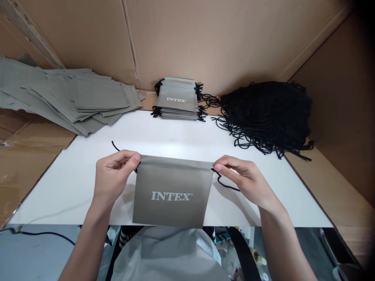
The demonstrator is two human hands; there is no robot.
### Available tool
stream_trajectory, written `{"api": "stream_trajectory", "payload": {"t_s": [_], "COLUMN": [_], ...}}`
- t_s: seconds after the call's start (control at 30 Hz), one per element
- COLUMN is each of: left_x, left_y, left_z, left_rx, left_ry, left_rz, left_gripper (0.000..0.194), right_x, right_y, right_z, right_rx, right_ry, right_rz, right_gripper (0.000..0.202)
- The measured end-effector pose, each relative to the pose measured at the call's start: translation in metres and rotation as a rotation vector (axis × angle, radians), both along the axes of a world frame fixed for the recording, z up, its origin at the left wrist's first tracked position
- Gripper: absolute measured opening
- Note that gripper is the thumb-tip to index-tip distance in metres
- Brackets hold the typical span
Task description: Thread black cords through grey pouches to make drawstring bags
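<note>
A grey pouch (172, 179) with white INTEX lettering hangs flat between my hands over the front edge of the white table. My left hand (115, 173) pinches its upper left corner between thumb and fingers. The upper right corner is pinched by my right hand (244, 177). Black cord comes out at both top corners; one end (115, 146) sticks up behind my left hand, and a longer piece (227, 185) trails below my right fingers.
At the back of the white table (187, 134) stands a stack of finished-looking INTEX pouches (177, 93) with black cord ends. Grey pouches without visible cords (99, 93) lie fanned at the left. A heap of black cords (266, 113) lies at the right. Cardboard walls (205, 39) surround the table.
</note>
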State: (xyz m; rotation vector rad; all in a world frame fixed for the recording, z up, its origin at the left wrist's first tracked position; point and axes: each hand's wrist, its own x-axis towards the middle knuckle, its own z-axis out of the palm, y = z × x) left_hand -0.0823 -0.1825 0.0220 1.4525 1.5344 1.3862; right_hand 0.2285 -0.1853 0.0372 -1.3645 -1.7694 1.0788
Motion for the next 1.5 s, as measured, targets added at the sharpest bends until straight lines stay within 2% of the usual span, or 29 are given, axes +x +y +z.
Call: {"api": "stream_trajectory", "payload": {"t_s": [0.17, 0.3, 0.4, 0.53, 0.77, 0.97, 1.13, 1.23, 1.3, 1.43, 1.5], "left_x": [-0.003, -0.004, 0.000, 0.006, 0.008, 0.009, -0.007, -0.016, -0.016, -0.005, 0.002], "left_y": [0.000, -0.002, -0.004, -0.007, -0.007, -0.005, -0.002, -0.002, -0.002, -0.003, -0.005], "left_z": [0.003, 0.007, 0.008, 0.009, 0.005, 0.002, 0.002, 0.002, 0.001, -0.003, -0.004], "left_rx": [0.065, -0.049, -0.060, -0.100, -0.016, -0.062, 0.002, -0.023, -0.037, -0.099, -0.150], "left_ry": [-0.119, -0.106, -0.059, -0.049, -0.138, -0.156, -0.261, -0.224, -0.213, -0.216, -0.225], "left_rz": [0.109, -0.018, -0.116, -0.137, -0.033, -0.009, 0.151, 0.133, 0.119, 0.069, 0.014], "left_gripper": [0.012, 0.016, 0.018, 0.013, 0.009, 0.007, 0.008, 0.009, 0.009, 0.011, 0.013], "right_x": [0.012, 0.014, 0.010, 0.007, 0.014, 0.024, 0.049, 0.057, 0.053, 0.027, 0.013], "right_y": [-0.002, -0.006, -0.006, -0.004, -0.005, -0.006, -0.008, -0.009, -0.009, -0.004, -0.001], "right_z": [-0.004, -0.002, -0.001, -0.002, -0.009, -0.009, -0.013, -0.019, -0.022, -0.027, -0.029], "right_rx": [0.090, 0.137, 0.176, 0.199, 0.174, 0.097, 0.068, -0.013, -0.071, -0.206, -0.257], "right_ry": [-0.002, 0.004, -0.004, -0.001, 0.008, -0.011, 0.036, 0.158, 0.309, 0.620, 0.696], "right_rz": [-0.059, -0.094, -0.118, -0.141, -0.119, -0.096, -0.276, -0.310, -0.316, -0.265, -0.250], "right_gripper": [0.024, 0.025, 0.024, 0.023, 0.017, 0.021, 0.022, 0.021, 0.023, 0.037, 0.041]}}
